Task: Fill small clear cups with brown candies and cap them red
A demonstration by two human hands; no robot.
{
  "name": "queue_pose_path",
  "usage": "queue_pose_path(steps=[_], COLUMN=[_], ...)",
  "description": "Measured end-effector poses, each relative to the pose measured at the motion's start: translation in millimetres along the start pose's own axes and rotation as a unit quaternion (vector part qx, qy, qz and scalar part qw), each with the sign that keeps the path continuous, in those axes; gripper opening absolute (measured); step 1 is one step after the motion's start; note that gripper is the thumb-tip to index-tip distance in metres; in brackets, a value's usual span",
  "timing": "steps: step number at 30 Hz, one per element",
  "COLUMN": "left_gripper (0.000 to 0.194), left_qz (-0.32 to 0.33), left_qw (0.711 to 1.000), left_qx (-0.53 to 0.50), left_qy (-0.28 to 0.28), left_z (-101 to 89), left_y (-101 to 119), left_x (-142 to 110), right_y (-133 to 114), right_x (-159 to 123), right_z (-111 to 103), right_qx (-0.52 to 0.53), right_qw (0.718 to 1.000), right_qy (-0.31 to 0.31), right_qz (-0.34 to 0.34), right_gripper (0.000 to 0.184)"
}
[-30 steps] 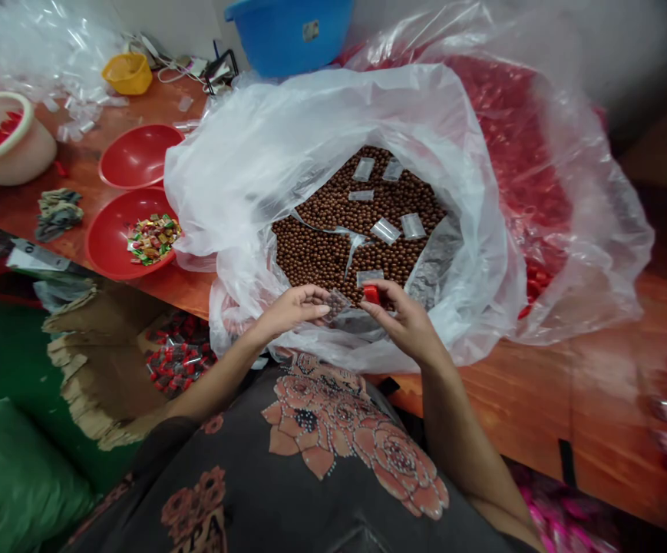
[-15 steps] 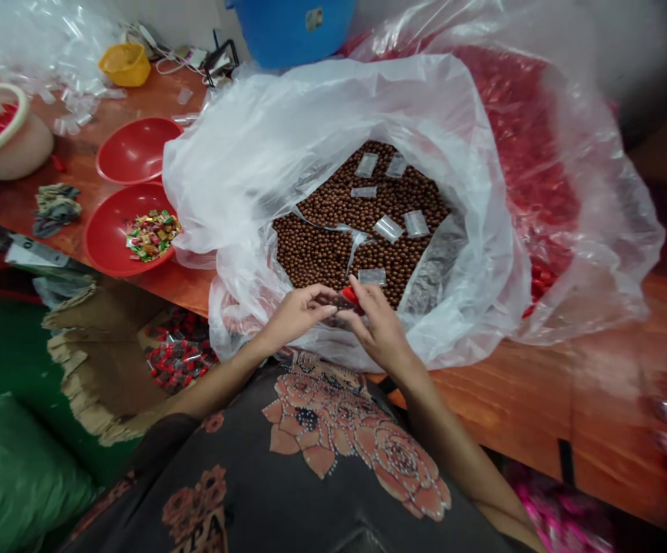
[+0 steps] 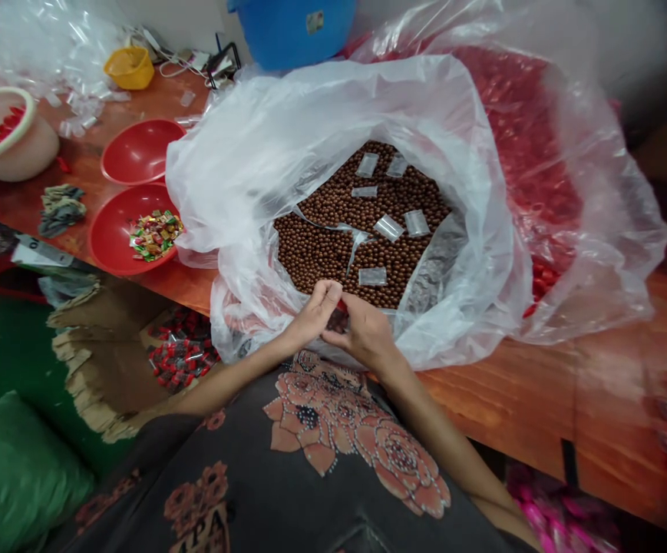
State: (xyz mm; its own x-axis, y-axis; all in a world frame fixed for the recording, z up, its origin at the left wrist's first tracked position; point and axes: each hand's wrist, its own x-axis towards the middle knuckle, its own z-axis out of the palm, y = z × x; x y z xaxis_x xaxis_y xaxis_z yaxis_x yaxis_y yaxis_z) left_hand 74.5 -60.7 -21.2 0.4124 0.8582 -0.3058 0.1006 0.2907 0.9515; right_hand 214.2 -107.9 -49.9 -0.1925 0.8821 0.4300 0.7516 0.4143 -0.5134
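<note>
A small clear container [image 3: 338, 319] with a red cap and brown balls inside is held between my two hands, mostly hidden by the fingers. My right hand [image 3: 368, 332] is closed around its body. At the capped end, the fingers of my left hand [image 3: 313, 313] are pinched together. Both hands are above the near edge of a large white plastic bag [image 3: 241, 161]. Inside the bag lie a mass of brown chocolate-like balls [image 3: 321, 253] and several clear plastic tubes [image 3: 372, 276].
Two red bowls [image 3: 115, 247] stand left of the bag, one with wrapped candies [image 3: 154, 235]. A cream tub [image 3: 42, 146] holds red pieces. Below is a torn cardboard box [image 3: 103, 346] with filled red-capped containers. A clear bag of red pieces [image 3: 546, 153] is at right.
My left hand has moved to the red end of the container, its fingers now higher and closer together. The right hand has turned and covers more of the container.
</note>
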Motion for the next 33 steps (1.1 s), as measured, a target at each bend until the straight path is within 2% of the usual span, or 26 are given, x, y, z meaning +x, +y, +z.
queue_pose_path(steps=[3,5,6,8,10,12,13,15,16,18,20,22,24,28,33], left_gripper=[0.040,0.039,0.040,0.042,0.046,0.052,0.055,0.062,0.065,0.068,0.070,0.068,0.059,0.036,0.037], left_qz=[-0.009,-0.020,-0.022,-0.023,-0.028,-0.045,-0.054,-0.066,-0.066,-0.061,-0.065,-0.077,-0.078,-0.050,-0.053], left_qw=[0.999,0.997,0.996,0.993,0.991,0.989,0.988,0.988,0.988,0.988,0.987,0.987,0.989,0.993,0.994], left_qx=[-0.033,-0.070,-0.087,-0.113,-0.129,-0.135,-0.135,-0.129,-0.128,-0.133,-0.140,-0.139,-0.127,-0.102,-0.092], left_qy=[0.006,0.001,-0.002,-0.012,-0.023,-0.036,-0.043,-0.053,-0.055,-0.050,-0.042,-0.036,-0.023,0.021,0.028], left_z=[8.1,9.1,8.5,6.1,3.8,3.2,3.7,5.7,6.8,8.4,8.5,7.6,6.6,6.7,9.3], left_y=[-1,-3,-4,-5,-5,-5,-5,-6,-6,-6,-4,-2,1,3,-6], left_x=[-2,-2,-1,-1,-1,-1,-1,-2,-2,-1,1,2,2,-1,-7], right_y=[-3,-3,-2,-1,-1,-4,-6,-9,-10,-10,-10,-10,-11,-9,-9], right_x=[-1,-3,-4,-7,-9,-9,-8,-5,-4,-3,-3,-3,-3,-1,-1], right_z=[-2,-6,-8,-12,-13,-14,-14,-13,-12,-12,-12,-12,-12,-11,0], right_qx=[0.041,0.110,0.157,0.251,0.318,0.344,0.344,0.314,0.283,0.194,0.098,0.033,-0.004,-0.026,-0.036], right_qw=[0.998,0.991,0.982,0.948,0.899,0.866,0.861,0.877,0.900,0.956,0.989,0.997,0.999,1.000,0.998], right_qy=[-0.032,-0.044,-0.030,0.028,0.081,0.124,0.148,0.186,0.179,0.115,0.039,0.000,-0.013,0.004,0.017], right_qz=[0.024,0.063,0.097,0.194,0.290,0.340,0.344,0.312,0.278,0.187,0.105,0.064,0.049,0.002,-0.043], right_gripper=[0.054,0.065,0.069,0.062,0.040,0.030,0.030,0.032,0.032,0.036,0.056,0.077,0.085,0.078,0.073])
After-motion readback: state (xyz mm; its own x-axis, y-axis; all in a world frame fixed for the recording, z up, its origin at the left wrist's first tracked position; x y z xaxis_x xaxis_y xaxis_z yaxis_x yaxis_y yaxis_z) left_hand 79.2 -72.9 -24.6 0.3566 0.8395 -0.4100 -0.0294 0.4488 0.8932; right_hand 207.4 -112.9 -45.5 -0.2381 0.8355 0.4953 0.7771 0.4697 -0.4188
